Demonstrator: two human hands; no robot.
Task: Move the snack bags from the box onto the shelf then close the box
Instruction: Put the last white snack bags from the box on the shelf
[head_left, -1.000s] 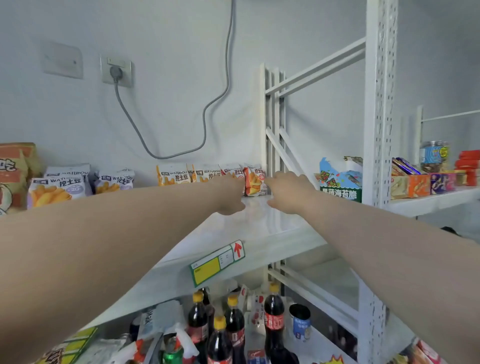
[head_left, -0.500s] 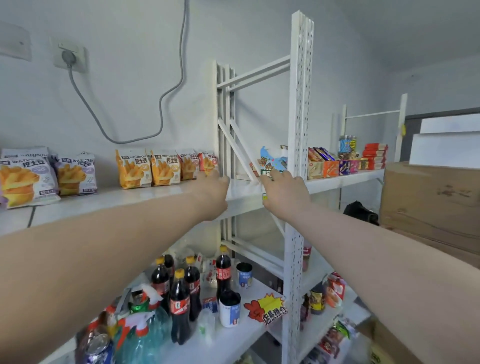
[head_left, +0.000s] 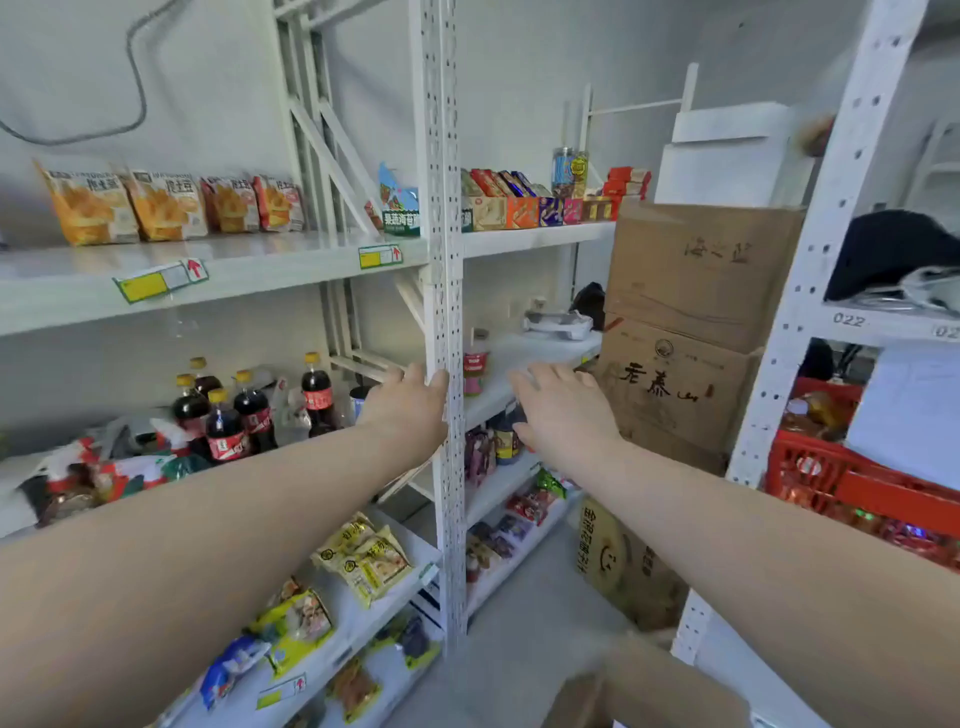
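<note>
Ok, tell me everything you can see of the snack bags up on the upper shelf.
Four snack bags stand side by side at the back of the upper shelf, left of the white post. They look like glossy plastic, sealed and puffed, printed with yellow fries; the right two are more orange-red. All upright, neighbours touching or overlapping. The left hand and right hand are lower down, not touching them.
</note>
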